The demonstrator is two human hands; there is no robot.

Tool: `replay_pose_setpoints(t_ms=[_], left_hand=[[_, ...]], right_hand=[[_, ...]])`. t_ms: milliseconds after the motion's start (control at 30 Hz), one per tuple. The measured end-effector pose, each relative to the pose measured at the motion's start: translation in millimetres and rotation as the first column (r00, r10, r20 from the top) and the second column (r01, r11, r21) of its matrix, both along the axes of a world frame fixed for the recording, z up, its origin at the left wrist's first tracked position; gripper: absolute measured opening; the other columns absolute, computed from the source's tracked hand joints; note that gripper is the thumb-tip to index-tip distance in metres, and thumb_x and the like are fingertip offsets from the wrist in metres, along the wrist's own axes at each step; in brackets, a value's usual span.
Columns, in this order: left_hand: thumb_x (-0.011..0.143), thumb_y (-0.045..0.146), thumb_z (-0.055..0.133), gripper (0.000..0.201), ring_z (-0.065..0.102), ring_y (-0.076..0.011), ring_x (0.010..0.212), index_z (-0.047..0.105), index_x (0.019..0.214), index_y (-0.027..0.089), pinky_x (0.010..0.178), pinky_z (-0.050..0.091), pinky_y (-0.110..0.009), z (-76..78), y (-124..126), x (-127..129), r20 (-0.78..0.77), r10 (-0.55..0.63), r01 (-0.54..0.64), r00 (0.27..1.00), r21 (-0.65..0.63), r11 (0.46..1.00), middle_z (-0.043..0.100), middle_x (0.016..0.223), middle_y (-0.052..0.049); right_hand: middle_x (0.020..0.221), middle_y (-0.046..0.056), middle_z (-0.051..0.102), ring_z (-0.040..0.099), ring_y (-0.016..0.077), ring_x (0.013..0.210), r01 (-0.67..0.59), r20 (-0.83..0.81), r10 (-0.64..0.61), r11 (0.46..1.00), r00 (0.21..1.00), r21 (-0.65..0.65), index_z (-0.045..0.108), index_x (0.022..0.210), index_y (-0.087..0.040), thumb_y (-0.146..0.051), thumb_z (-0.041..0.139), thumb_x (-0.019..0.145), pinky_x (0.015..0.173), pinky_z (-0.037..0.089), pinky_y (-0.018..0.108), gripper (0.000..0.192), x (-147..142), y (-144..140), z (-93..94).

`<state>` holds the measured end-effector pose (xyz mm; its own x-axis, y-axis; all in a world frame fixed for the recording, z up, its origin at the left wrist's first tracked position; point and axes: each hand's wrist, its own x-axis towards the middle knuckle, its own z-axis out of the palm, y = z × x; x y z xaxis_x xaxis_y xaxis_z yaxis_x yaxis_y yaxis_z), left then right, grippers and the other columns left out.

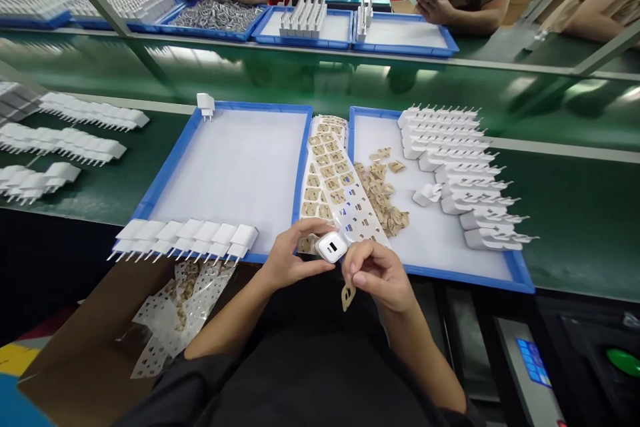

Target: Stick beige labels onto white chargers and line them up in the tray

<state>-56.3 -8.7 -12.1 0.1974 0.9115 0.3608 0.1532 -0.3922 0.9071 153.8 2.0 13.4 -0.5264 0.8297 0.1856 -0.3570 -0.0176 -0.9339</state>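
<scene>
My left hand [295, 255] grips a white charger plug [331, 247] between thumb and fingers, its port face turned up toward me. Close beside it, my right hand [379, 272] pinches a small tan sticker piece [348, 295] with cut-out holes, which hangs below the fingertips. Just beyond both hands lie sticker sheets [334, 170] with rows of tan labels, partly used up at the near end. A heap of loose tan pieces [383, 197] sits to their right, in the right tray.
A blue-rimmed left tray [307, 147] has a row of chargers [187, 238] along its near edge. The right tray [470, 280] bears several rows of chargers [450, 173]. A cardboard box [85, 347] holds used sheets below left. Across the green conveyor [280, 73] sit other people.
</scene>
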Motion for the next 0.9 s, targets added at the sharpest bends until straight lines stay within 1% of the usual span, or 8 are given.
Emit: replay_pose_setpoints(t_ms=[67, 133, 200, 233, 333, 433, 600, 900], left_hand=[[0.086, 0.035, 0.077, 0.054, 0.068, -0.0266, 0.12, 0.057, 0.135, 0.023, 0.105, 0.053, -0.041, -0.8, -2, -2, -0.046, 0.002, 0.001, 0.999, 0.058, 0.998, 0.071, 0.129, -0.013], [0.089, 0.03, 0.072, 0.048, 0.066, -0.0264, 0.123, 0.059, 0.134, 0.022, 0.106, 0.054, -0.04, 0.3, -1, -2, -0.103, 0.001, 0.013, 0.995, 0.136, 0.991, 0.068, 0.133, -0.014], [0.089, 0.026, 0.07, 0.05, 0.067, -0.0253, 0.122, 0.057, 0.137, 0.022, 0.104, 0.055, -0.038, 2.0, 0, -2, -0.132, 0.005, 0.022, 0.991, 0.202, 0.979, 0.069, 0.133, -0.014], [0.089, 0.024, 0.07, 0.051, 0.068, -0.025, 0.121, 0.057, 0.138, 0.022, 0.104, 0.055, -0.037, 2.7, 1, -1, -0.139, 0.009, 0.023, 0.99, 0.225, 0.974, 0.07, 0.131, -0.014], [0.09, 0.024, 0.069, 0.052, 0.069, -0.0248, 0.119, 0.056, 0.14, 0.02, 0.102, 0.056, -0.036, 4.0, 4, 0, -0.142, 0.008, 0.031, 0.99, 0.272, 0.962, 0.071, 0.129, -0.015], [0.09, 0.024, 0.069, 0.052, 0.069, -0.0247, 0.118, 0.056, 0.14, 0.019, 0.101, 0.056, -0.036, 4.2, 5, 0, -0.143, 0.009, 0.034, 0.99, 0.292, 0.956, 0.071, 0.127, -0.016], [0.09, 0.023, 0.068, 0.052, 0.069, -0.0246, 0.117, 0.056, 0.141, 0.02, 0.1, 0.057, -0.037, 4.9, 5, 0, -0.16, 0.008, 0.039, 0.987, 0.29, 0.956, 0.071, 0.127, -0.015], [0.09, 0.021, 0.069, 0.051, 0.069, -0.0242, 0.117, 0.057, 0.139, 0.019, 0.1, 0.056, -0.036, 6.3, 5, 1, -0.179, 0.008, 0.046, 0.984, 0.298, 0.953, 0.071, 0.126, -0.016]], right_hand=[[0.077, 0.001, 0.064, 0.06, 0.0163, 0.069, 0.15, 0.135, -0.157, 0.987, 0.978, 0.054, 0.066, 0.087, -0.024, -0.033, 0.072, 0.091, 0.063, 0.05, 0.03, 0.011, 1, 2, 7.5], [0.081, 0.002, 0.066, 0.062, 0.0172, 0.075, 0.279, 0.26, -0.307, 0.95, 0.916, 0.14, 0.068, 0.089, -0.024, -0.03, 0.07, 0.092, 0.07, 0.051, 0.031, 0.007, -1, 3, 13.9], [0.083, 0.002, 0.067, 0.062, 0.0179, 0.078, 0.337, 0.339, -0.393, 0.917, 0.855, 0.213, 0.068, 0.09, -0.024, -0.029, 0.069, 0.093, 0.073, 0.051, 0.032, 0.005, -3, 5, 17.9], [0.083, 0.002, 0.068, 0.063, 0.0182, 0.078, 0.344, 0.362, -0.41, 0.909, 0.837, 0.234, 0.069, 0.09, -0.024, -0.029, 0.068, 0.093, 0.074, 0.052, 0.032, 0.006, -5, 6, 19.1], [0.083, 0.002, 0.068, 0.063, 0.0178, 0.077, 0.326, 0.403, -0.406, 0.91, 0.82, 0.254, 0.068, 0.09, -0.024, -0.029, 0.068, 0.093, 0.074, 0.052, 0.032, 0.006, -8, 7, 21.3], [0.083, 0.0, 0.069, 0.064, 0.0164, 0.077, 0.319, 0.413, -0.404, 0.911, 0.816, 0.261, 0.068, 0.09, -0.024, -0.026, 0.067, 0.093, 0.074, 0.052, 0.03, 0.004, -9, 7, 22.6], [0.083, -0.001, 0.069, 0.064, 0.015, 0.077, 0.33, 0.409, -0.422, 0.902, 0.809, 0.277, 0.068, 0.09, -0.024, -0.022, 0.068, 0.092, 0.074, 0.051, 0.028, 0.003, -10, 8, 23.3], [0.083, -0.002, 0.07, 0.065, 0.014, 0.076, 0.335, 0.432, -0.445, 0.89, 0.785, 0.308, 0.069, 0.09, -0.024, -0.021, 0.068, 0.091, 0.074, 0.052, 0.027, 0.002, -9, 6, 24.2]])
